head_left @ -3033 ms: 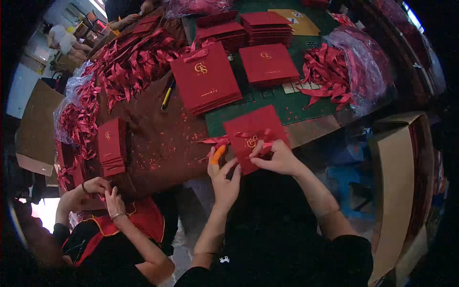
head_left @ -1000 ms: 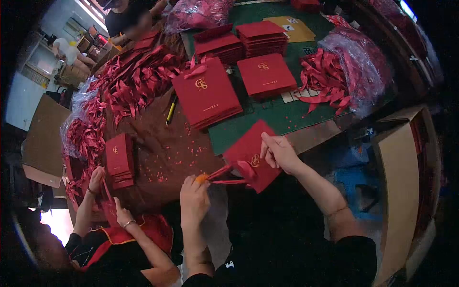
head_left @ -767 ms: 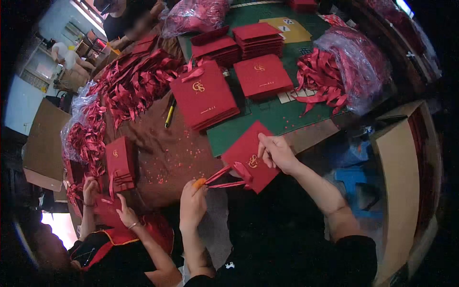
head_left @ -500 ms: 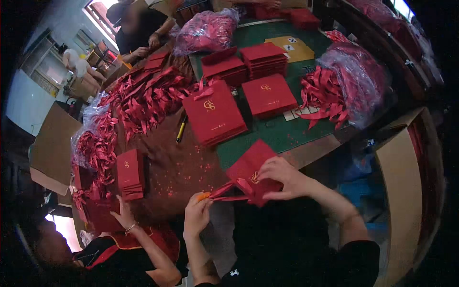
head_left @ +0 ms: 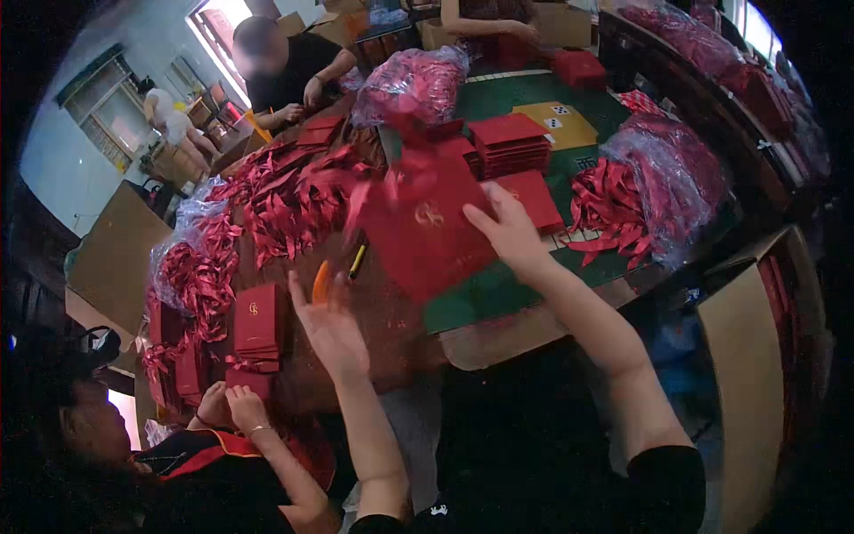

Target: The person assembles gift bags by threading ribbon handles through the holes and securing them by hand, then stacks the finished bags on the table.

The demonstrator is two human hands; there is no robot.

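My right hand [head_left: 511,233] grips the right edge of a red paper gift bag [head_left: 427,245] with a gold logo, thumb on its face. The bag is raised over the stacks and smeared by motion; its red ribbon is blurred at the top. My left hand [head_left: 331,325] is apart from the bag, fingers spread, above the brown part of the table. Something orange [head_left: 320,283] is on or against one of its fingers; I cannot tell exactly what. Just beyond those fingers lies a yellow-and-black pen-like tool [head_left: 358,262].
Stacked red bags [head_left: 511,142] stand on the green mat [head_left: 471,307]. Red ribbons [head_left: 609,209] spill from a plastic bag at right. More ribbon-handled bags [head_left: 298,200] are heaped left. A co-worker's hands [head_left: 240,405] are at lower left, beside a small bag stack [head_left: 258,320]. Cardboard [head_left: 743,383] stands right.
My right hand has carried the gift bag up and away from me, over the stacks. My left hand has let go of the ribbon, opened and moved left. The co-worker's hands have come together.
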